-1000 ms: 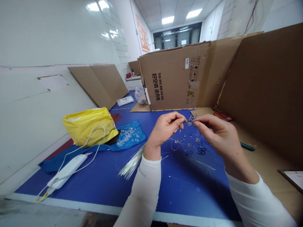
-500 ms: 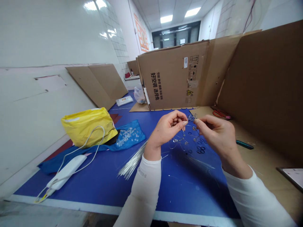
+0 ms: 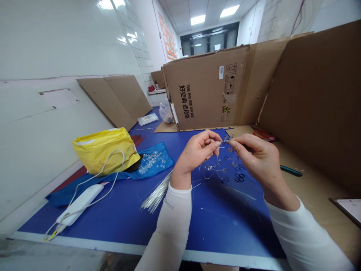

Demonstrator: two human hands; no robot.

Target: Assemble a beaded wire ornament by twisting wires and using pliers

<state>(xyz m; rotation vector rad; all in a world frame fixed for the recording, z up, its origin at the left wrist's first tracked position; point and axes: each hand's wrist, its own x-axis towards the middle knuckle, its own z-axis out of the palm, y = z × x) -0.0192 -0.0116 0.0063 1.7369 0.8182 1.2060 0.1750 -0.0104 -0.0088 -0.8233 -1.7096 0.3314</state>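
The left hand (image 3: 199, 152) and right hand (image 3: 255, 160) hide whatever they pinch, and the clear wire-and-bead pieces (image 3: 217, 165) beneath them are too small to make out.

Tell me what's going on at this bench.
A person's left hand and right hand pinch a spray of thin wires set with clear beads, over a blue mat. Black rings lie on the mat nearby, a bundle of thin wires lies beside the left forearm, and more clear beads sit on a blue cloth.
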